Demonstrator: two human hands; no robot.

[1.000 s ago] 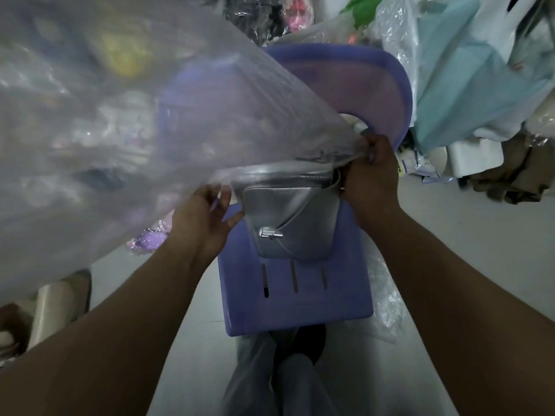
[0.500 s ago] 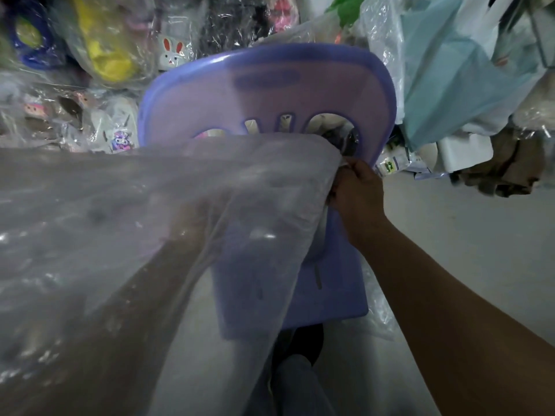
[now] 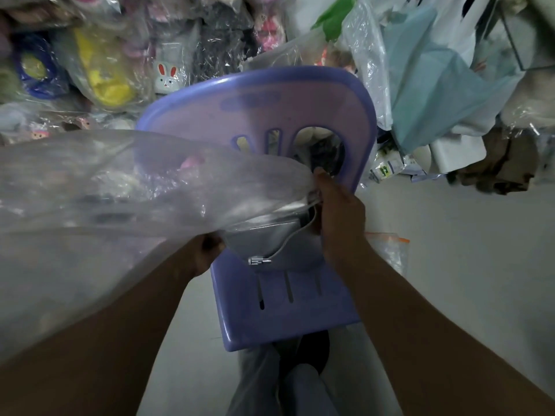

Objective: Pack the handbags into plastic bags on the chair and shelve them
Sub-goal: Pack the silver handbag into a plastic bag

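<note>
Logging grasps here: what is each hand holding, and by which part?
Both hold the clear plastic bag by its open mouth: left hand at the left edge, right hand at the right edge, beside the top corner of the silver handbag.

From my feed the plastic bag (image 3: 120, 187) is thin clear film, crinkled and catching glossy highlights. The handbag (image 3: 264, 240) under it has a smooth silver, metallic-sheen skin (leather or imitation, I cannot tell), with a shiny metal clasp (image 3: 256, 261). The chair (image 3: 288, 322) is moulded lilac plastic, smooth with a soft satin shine. The floor (image 3: 450, 265) looks matt.
</note>
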